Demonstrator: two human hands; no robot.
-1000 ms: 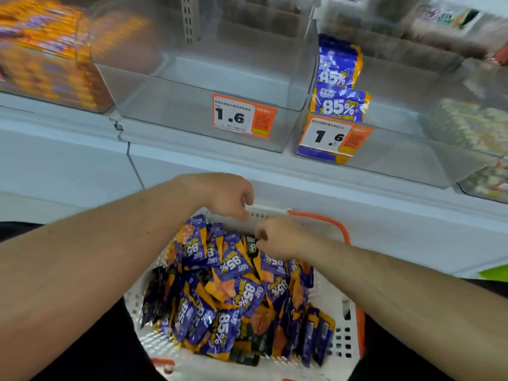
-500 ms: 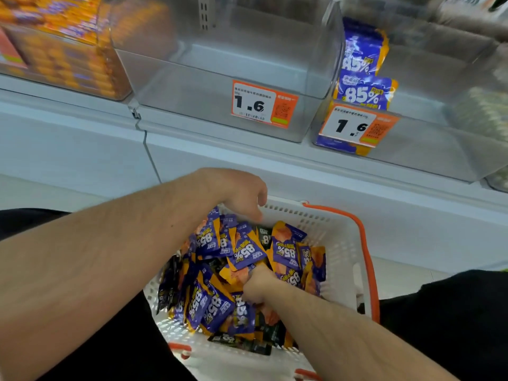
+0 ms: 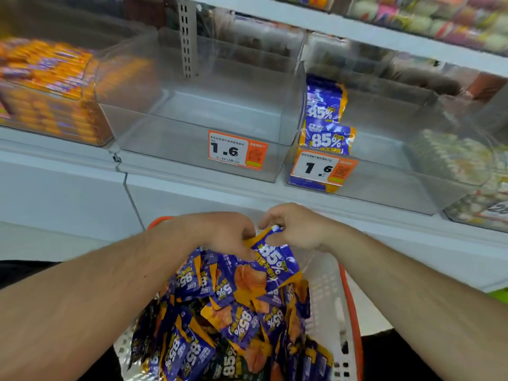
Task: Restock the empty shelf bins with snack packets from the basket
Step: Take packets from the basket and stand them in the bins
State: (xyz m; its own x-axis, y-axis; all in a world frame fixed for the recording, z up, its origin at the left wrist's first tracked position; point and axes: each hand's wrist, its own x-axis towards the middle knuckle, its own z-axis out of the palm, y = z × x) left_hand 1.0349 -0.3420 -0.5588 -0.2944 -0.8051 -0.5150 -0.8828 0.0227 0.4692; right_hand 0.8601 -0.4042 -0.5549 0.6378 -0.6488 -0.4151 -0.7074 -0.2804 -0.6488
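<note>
Both hands meet over the far end of the white basket (image 3: 327, 303), which is heaped with purple-and-orange "85%" snack packets (image 3: 236, 320). The left hand (image 3: 222, 232) and right hand (image 3: 297, 229) each pinch the top edge of one packet (image 3: 272, 257), fingers curled on it. It hangs upright, long axis vertical, print facing the camera. Above, the clear middle bin (image 3: 198, 133) stands empty; the right bin (image 3: 384, 171) holds a few packets standing at its left wall.

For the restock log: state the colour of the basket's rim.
Orange rim on a white perforated basket; seen in the head view.
</note>
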